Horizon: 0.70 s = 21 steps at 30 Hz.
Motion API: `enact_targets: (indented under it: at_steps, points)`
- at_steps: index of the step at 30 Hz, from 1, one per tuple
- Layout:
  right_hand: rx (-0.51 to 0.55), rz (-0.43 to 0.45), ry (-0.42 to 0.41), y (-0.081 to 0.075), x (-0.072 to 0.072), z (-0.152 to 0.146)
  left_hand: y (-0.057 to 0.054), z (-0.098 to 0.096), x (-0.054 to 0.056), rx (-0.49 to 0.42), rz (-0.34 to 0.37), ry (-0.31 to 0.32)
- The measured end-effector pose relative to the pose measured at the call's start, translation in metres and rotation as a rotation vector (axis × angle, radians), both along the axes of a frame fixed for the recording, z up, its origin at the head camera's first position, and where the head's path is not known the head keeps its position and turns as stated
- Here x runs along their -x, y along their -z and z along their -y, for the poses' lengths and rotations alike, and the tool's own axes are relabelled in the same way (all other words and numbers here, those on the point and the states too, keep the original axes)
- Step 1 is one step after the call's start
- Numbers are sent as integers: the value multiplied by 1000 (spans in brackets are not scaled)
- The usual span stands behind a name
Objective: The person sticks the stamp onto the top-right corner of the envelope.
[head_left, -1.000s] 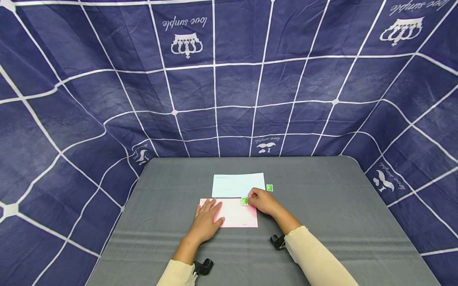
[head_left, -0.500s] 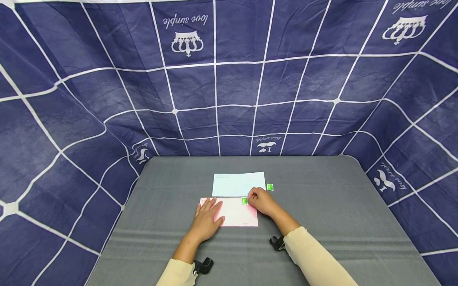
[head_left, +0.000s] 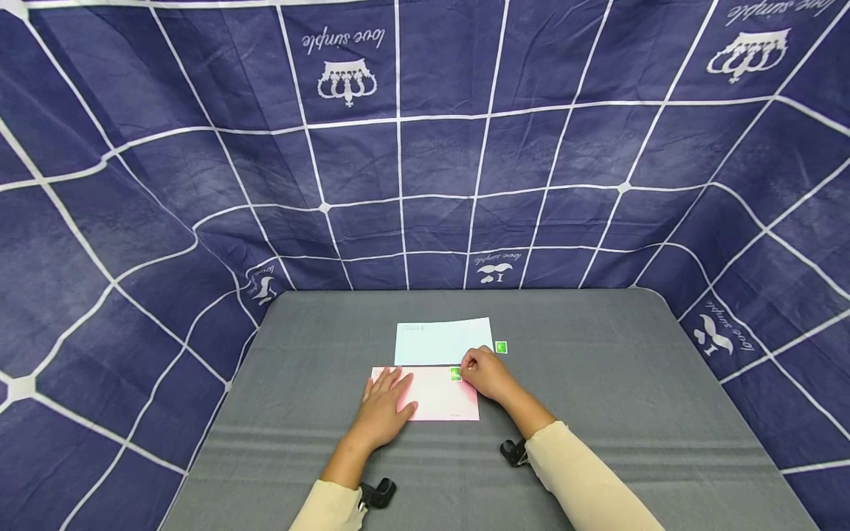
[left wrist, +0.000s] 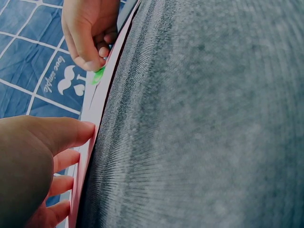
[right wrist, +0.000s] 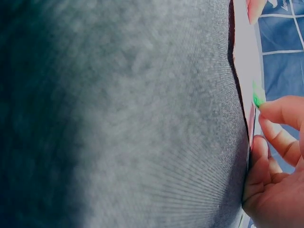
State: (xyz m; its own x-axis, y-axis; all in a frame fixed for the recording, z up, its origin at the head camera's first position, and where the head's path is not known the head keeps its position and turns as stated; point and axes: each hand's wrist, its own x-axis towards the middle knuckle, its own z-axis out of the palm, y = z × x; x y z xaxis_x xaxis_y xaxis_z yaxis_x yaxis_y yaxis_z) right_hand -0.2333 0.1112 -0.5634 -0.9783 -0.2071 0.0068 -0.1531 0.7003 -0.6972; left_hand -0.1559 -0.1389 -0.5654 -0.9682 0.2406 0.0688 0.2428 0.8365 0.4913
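A pink envelope [head_left: 438, 402] lies flat on the grey table in the head view. My left hand [head_left: 383, 413] rests on its left part with the fingers spread. At the envelope's upper right corner, my right hand [head_left: 488, 372] pinches a small green stamp [head_left: 455, 374] with a white border by its right edge, between thumb and forefinger. The right wrist view shows the pinched stamp [right wrist: 257, 99] tilted up at the fingertips, close over the pink paper. In the left wrist view, the left thumb [left wrist: 78, 133] lies along the envelope's near edge.
Just behind the pink envelope lies a pale blue envelope [head_left: 441, 343]. A second green stamp [head_left: 501, 347] is on the grey table [head_left: 598, 369] to its right. Blue cloth [head_left: 438, 155] with white grid lines hangs around the back and sides.
The pinched stamp has shifted very slightly to the right over the pink envelope's corner. Both hands stay almost where they were.
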Motion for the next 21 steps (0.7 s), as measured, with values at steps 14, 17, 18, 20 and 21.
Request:
enact_targets:
  at_steps: [14,17,18,20,21]
  points:
    - [-12,-27,-4,-1,-4,3,1,0,-2,-10,3,-5]
    - [32,-6,-42,-2,-4,-1,1,0,-1,-8,3,-6]
    - [45,-5,-64,-1,-4,-3,2,0,-1,-8,1,-6]
    - [60,1,-109,-2,-4,-6,2,0,-1,-9,-2,-4]
    - [62,4,-128,-2,-5,-8,3,0,-1,-8,-2,-4]
